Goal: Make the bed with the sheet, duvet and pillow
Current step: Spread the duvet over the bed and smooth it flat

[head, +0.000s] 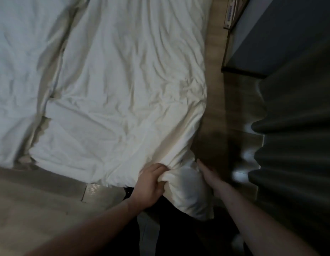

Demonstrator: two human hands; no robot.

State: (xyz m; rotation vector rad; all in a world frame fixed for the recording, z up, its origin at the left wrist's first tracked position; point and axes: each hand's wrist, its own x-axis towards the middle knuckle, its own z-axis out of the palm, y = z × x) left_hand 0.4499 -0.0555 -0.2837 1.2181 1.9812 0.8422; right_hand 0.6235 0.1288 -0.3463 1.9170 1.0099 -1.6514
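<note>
A crumpled white duvet [127, 85] lies spread over the bed, and a second white bed [16, 61] stands beside it on the left. My left hand [151, 183] grips a bunched fold of the duvet at its near right corner [186, 191], which hangs over the bed's edge. My right hand [206, 172] lies along the right side of that hanging corner; its fingers are partly hidden behind the cloth. No pillow is in view.
A narrow strip of wooden floor [214, 126] runs along the bed's right side. Dark pleated curtains [293, 145] hang at the right, with a dark cabinet [262, 43] behind them. Pale carpet [31, 209] covers the near left.
</note>
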